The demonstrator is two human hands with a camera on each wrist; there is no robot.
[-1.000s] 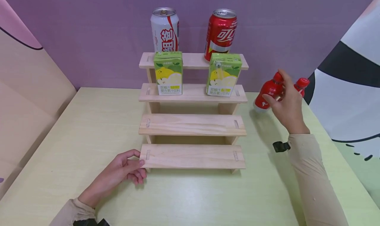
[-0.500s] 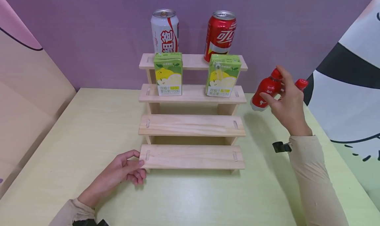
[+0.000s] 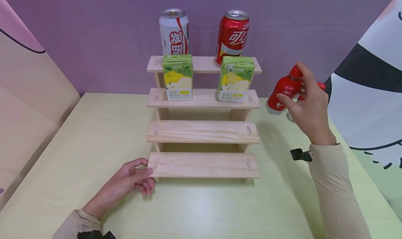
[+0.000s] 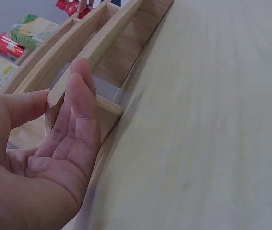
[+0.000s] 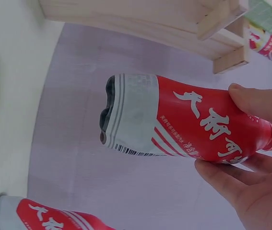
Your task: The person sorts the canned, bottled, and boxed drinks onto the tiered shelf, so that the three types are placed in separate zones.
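My right hand [image 3: 309, 110] grips a red soda bottle [image 3: 284, 92] with a white base, held tilted above the table at the right of the stepped wooden rack [image 3: 204, 165]. In the right wrist view the bottle [image 5: 193, 117] lies across the picture, thumb on one side and fingers on the other. A second red bottle [image 5: 49, 215] stands on the table, mostly hidden by the hand in the head view. My left hand [image 3: 127, 179] pinches the left end of the lowest shelf; in the left wrist view its thumb and fingers meet the board's corner [image 4: 56, 96].
A white can [image 3: 174, 33] and a red can [image 3: 233, 36] stand on the top shelf. Two green juice cartons [image 3: 178, 78] stand on the shelf below. Behind the table [image 3: 103, 127] rises a purple backdrop [image 3: 119, 40].
The red bottle in my right hand has risen a little, and the hand has shifted slightly up and right. My left hand has stayed at the shelf's end.
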